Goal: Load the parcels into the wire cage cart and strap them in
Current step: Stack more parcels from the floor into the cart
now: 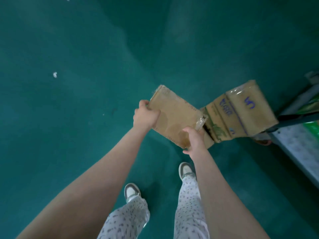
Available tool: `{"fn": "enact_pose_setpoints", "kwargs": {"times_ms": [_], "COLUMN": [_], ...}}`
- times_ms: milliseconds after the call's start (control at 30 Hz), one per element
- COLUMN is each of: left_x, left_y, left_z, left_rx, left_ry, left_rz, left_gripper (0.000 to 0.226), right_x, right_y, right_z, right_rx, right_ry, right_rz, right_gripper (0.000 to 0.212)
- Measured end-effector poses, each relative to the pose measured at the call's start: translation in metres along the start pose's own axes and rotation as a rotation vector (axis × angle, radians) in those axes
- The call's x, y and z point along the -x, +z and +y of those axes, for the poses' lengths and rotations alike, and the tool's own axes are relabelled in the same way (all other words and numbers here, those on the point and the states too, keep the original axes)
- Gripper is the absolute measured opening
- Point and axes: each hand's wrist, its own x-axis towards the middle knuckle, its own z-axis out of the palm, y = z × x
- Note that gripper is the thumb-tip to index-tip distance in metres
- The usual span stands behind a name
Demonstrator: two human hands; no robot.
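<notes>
Carrying a flat brown cardboard parcel (174, 116), left hand (146, 116) and right hand (196, 138) clamp their grip round opposite edges; next, probably, reaching the cart.

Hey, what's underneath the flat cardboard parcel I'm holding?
Only green floor shows around the flat parcel, and a printed box runs under its right corner. That box's near end and the floor directly below are covered.

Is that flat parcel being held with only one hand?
No, the left hand grips one edge of the parcel and the right hand grips its near corner.
</notes>
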Motion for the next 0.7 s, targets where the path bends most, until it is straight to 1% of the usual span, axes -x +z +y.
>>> {"fn": "enact_pose_setpoints", "kwargs": {"times_ms": [167,300,400,533,633,700], "left_x": [0.071,0.12,0.159,0.21,0.24,0.263], "left_y": [-0.034,-0.057,-0.073,-0.083,-0.082,-0.077], "left_z": [0.049,0.079,0.098,0.116,0.134,0.149], "left_rx": [0.137,0.155,0.189,0.198,0.209,0.226], "left_ry": [0.154,0.247,0.301,0.35,0.395,0.441], "left_rz": [-0.024,-0.054,-0.065,-0.103,-0.121,-0.144], "left_gripper": [0.048,0.047,0.036,0.024,0.023,0.021], "right_x": [0.077,0.134,0.175,0.228,0.255,0.273], "right_y": [-0.025,-0.045,-0.064,-0.097,-0.123,-0.142], "right_z": [-0.036,-0.052,-0.058,-0.061,-0.064,-0.065], "right_rx": [-0.153,-0.229,-0.289,-0.28,-0.31,-0.314], "right_ry": [-0.155,-0.258,-0.333,-0.382,-0.414,-0.444], "right_rz": [0.03,0.036,0.063,0.107,0.144,0.17], "right_gripper": [0.073,0.067,0.062,0.071,0.065,0.057]}}
